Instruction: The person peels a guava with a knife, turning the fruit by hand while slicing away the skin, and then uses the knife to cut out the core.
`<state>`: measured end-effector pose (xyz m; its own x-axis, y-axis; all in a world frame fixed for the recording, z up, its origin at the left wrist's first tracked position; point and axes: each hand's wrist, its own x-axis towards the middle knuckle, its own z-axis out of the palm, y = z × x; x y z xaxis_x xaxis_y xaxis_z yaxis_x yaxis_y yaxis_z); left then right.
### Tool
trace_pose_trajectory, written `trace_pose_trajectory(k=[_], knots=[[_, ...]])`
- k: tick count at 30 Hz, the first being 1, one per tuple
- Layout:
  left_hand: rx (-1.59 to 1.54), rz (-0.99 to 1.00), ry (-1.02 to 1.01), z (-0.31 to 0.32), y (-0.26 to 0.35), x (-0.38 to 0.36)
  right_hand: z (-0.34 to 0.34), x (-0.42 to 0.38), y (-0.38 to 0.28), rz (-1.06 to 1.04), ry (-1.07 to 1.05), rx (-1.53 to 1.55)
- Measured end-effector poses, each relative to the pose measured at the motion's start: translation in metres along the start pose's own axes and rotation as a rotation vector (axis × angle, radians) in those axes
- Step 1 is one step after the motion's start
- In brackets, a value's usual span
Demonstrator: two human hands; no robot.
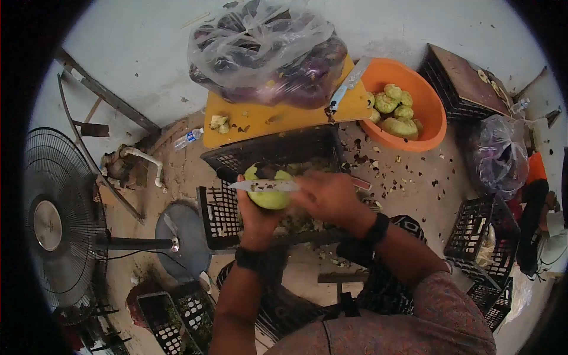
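Observation:
My left hand (257,220) is wrapped round a partly peeled eggplant (270,200) above the black crate. Pale green flesh shows on its near side, and dark purple skin remains at its far end. In my right hand (328,196) is a kitchen knife (263,185), its blade level across the eggplant and pointing left. Dark specks cling to the blade. Most of the knife's handle is hidden by my fingers. Below both hands, the black crate (284,148) holds peelings.
Across the crate's back lies a yellow board (248,133) bearing a plastic bag of eggplants (266,65) and a blue-handled knife (349,86). An orange basin (435,127) holds several peeled eggplants. A fan (50,225) stands left; black crates (473,231) stand right. Scraps litter the floor.

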<state>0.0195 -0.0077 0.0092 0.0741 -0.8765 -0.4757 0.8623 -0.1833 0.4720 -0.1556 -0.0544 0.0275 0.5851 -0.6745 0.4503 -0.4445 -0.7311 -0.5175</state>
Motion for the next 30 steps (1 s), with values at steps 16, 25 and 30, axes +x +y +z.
trace_pose_trajectory(k=[16,25,30], knots=[[-0.003,0.038,-0.08,-0.017,-0.015,0.011,0.006,0.002,0.007,0.025,0.057,0.004],[-0.107,-0.02,-0.104,-0.014,0.003,0.01,-0.001,-0.005,-0.001,-0.03,0.031,-0.035],[-0.007,0.005,-0.02,-0.009,0.004,0.006,-0.004,-0.004,-0.004,-0.024,0.026,-0.07]])
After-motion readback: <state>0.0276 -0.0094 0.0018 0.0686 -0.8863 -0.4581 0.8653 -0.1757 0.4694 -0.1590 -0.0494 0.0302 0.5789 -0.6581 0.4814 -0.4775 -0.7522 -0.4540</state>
